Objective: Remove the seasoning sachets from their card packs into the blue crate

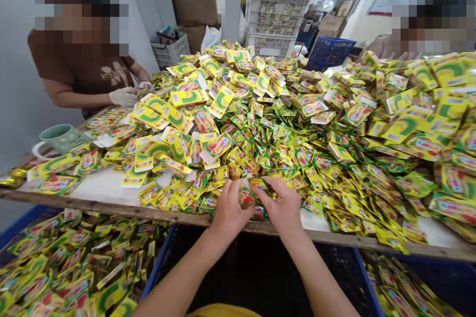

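Note:
At the table's front edge, my left hand [231, 209] is closed around a small printed carton [246, 195] with a red fruit picture, partly hidden by the fingers. Close beside it, my right hand [281, 204] pinches a small yellow-green sachet [258, 184] against the carton's far end. Whether the sachet is inside the carton I cannot tell. Loose sachets [275, 138] lie heaped just beyond both hands. Yellow and green cartons [186, 96], several with white flaps showing, are piled behind and to the left.
A green mug [59, 138] stands at the table's left end. Below the wooden edge [178, 216], a blue crate [158, 260] sits beside packets. A co-worker's gloved hand [124, 96] works at left; another person sits at right. Stacked white crates [275, 7] rise behind.

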The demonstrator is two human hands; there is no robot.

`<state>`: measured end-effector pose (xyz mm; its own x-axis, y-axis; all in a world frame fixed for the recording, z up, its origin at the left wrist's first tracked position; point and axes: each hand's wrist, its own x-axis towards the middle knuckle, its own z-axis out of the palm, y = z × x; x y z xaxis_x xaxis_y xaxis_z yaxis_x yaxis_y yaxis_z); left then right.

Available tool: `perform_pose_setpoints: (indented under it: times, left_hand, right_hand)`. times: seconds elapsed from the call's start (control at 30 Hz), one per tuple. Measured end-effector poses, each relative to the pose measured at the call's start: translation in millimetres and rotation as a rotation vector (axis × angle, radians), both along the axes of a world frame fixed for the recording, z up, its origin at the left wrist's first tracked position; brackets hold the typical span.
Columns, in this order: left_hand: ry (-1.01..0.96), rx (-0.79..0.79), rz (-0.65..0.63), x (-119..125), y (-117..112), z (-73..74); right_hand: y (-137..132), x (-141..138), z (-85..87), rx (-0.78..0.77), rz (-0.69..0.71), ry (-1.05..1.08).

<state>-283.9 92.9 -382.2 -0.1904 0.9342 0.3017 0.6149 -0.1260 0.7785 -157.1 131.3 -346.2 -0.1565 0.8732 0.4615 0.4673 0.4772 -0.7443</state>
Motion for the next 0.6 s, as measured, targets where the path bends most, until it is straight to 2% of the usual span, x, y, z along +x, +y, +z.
perform_pose_setpoints:
  times: [0.07, 0.13, 0.23, 0.27, 0.33, 0.4, 0.43, 0.53, 0.6]
  left_hand:
    - [-0.018, 0.046, 0.025, 0.8, -2.3, -1.4]
    - [-0.049, 0.069, 0.003, -3.4, -4.6, 0.5]
    - [-0.182, 0.015, -0.106, -13.5, -6.5, 4.8]
    - [-0.254, -0.020, -0.156, -16.7, -6.9, 5.5]
    - [-0.416, -0.072, -0.223, -21.6, -7.6, 5.0]
    - [-0.576, -0.084, -0.234, -24.0, -8.3, 2.6]
    - [-0.653, -0.079, -0.226, -24.5, -8.6, 1.2]
    - [-0.850, -0.095, -0.242, -25.3, -8.8, -0.9]
    - [-0.902, -0.116, -0.261, -26.0, -8.2, -0.4]
  right_hand:
    - [5.4, 6.4, 4.2, 0.022, 0.081, -0.127]
    - [11.8, 10.9, 15.7, -0.013, 0.238, -0.238]
    - [19.4, 10.0, 34.2, -0.046, 0.459, -0.379]
    - [20.4, 7.5, 37.6, -0.035, 0.462, -0.404]
    - [19.8, 0.3, 38.3, 0.016, 0.360, -0.410]
    - [17.3, -7.4, 33.0, 0.071, 0.269, -0.402]
    - [16.1, -10.6, 29.7, 0.094, 0.269, -0.402]
    - [15.8, -14.3, 25.3, 0.115, 0.388, -0.384]
    - [17.8, -12.6, 29.8, 0.117, 0.473, -0.370]
